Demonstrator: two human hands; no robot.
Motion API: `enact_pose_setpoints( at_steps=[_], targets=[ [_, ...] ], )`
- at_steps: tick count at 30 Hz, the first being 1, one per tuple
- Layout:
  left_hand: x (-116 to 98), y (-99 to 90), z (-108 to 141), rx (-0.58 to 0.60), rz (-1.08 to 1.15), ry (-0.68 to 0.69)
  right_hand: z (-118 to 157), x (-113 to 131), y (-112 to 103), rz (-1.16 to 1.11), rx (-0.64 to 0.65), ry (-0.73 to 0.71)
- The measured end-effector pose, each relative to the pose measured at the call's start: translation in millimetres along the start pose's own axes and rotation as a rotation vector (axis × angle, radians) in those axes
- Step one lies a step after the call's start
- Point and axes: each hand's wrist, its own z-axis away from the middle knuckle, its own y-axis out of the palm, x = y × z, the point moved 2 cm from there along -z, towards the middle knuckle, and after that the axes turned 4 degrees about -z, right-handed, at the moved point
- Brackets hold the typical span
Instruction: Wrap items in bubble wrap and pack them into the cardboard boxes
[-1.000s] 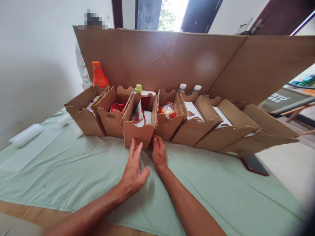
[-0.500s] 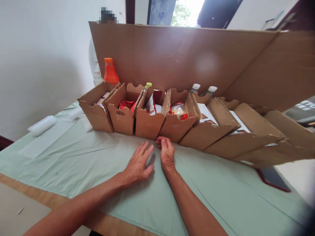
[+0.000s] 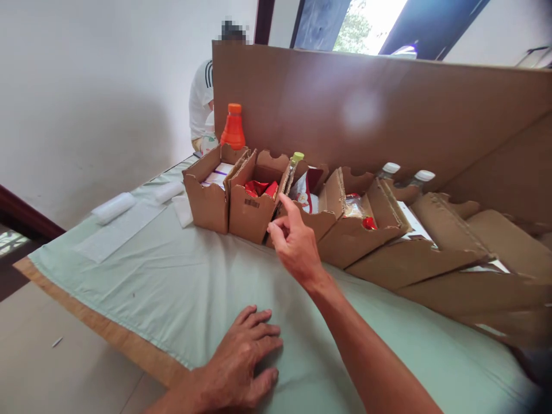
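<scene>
My left hand [image 3: 248, 353] lies palm down on the pale green cloth [image 3: 172, 276] near the table's front, fingers spread and holding nothing. Farther forward, my right hand [image 3: 297, 244] is raised with its index finger stretched out and its other fingers curled; nothing shows in it. That fingertip is in front of the gap between a cardboard bin with red packets [image 3: 261, 188] and a bin holding a white and dark red packet [image 3: 307, 192]. I cannot tell whether it touches them. The leftmost bin [image 3: 207, 206] contains white boxes [image 3: 219, 174].
More cardboard bins [image 3: 383, 259] lean in a row to the right. Behind them stand an orange bottle [image 3: 233, 129], white-capped bottles [image 3: 390, 169] and a tall cardboard panel [image 3: 302, 98]. Plastic wrap rolls [image 3: 113, 208] lie at left. A person in a white shirt [image 3: 202, 98] is beyond.
My right hand has risen and moved forward to the bins, index finger extended. My left hand has drawn back toward the front edge and lies flat. The view has turned left.
</scene>
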Motion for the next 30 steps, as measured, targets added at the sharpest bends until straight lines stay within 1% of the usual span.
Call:
enact_pose_setpoints(
  at_steps=[2,4,6,7,9,12,14,17,19,21,23,25,26,27,28,30],
  targets=[
    [2,0.8,1,-0.107,0.064,0.046,-27,4,6,0.11,0.034,0.023],
    [6,1.1,4,-0.273,0.103,0.084,-42,2,12,0.144,0.045,0.058],
    [11,-0.3,7,-0.471,0.126,0.078,-46,-1,18,0.133,0.046,0.066],
    [14,-1.9,9,-0.569,0.137,0.051,-43,-1,20,0.124,0.046,0.06],
    [19,-6.5,12,-0.753,0.171,-0.033,-29,5,21,0.11,0.046,0.044],
    [26,-15.9,20,-0.977,0.25,-0.154,10,25,13,0.06,0.079,-0.02],
    [30,-22.5,30,-1.079,0.321,-0.226,43,43,-1,0.019,0.121,-0.08],
    [33,-32.0,49,-1.175,0.414,-0.285,95,62,-35,-0.011,0.173,-0.111],
    [32,-37.0,60,-1.191,0.429,-0.285,124,62,-65,-0.021,0.174,-0.07],
    [27,-39.2,68,-1.147,0.412,-0.282,146,50,-98,-0.011,0.131,0.025],
    [21,-37.2,70,-1.05,0.399,-0.284,162,29,-130,0.022,0.01,0.163],
    [16,-31.5,69,-0.94,0.398,-0.278,179,5,-155,0.03,-0.169,0.317],
    [14,-27.4,67,-0.882,0.401,-0.279,188,-6,-164,0.001,-0.247,0.38],
    [14,-22.7,65,-0.818,0.407,-0.287,198,-16,-170,-0.042,-0.293,0.43],
    [14,-17.6,63,-0.754,0.413,-0.305,208,-24,-171,-0.087,-0.3,0.465],
    [17,-7.5,59,-0.653,0.413,-0.364,227,-36,-166,-0.135,-0.231,0.489]
  ],
)
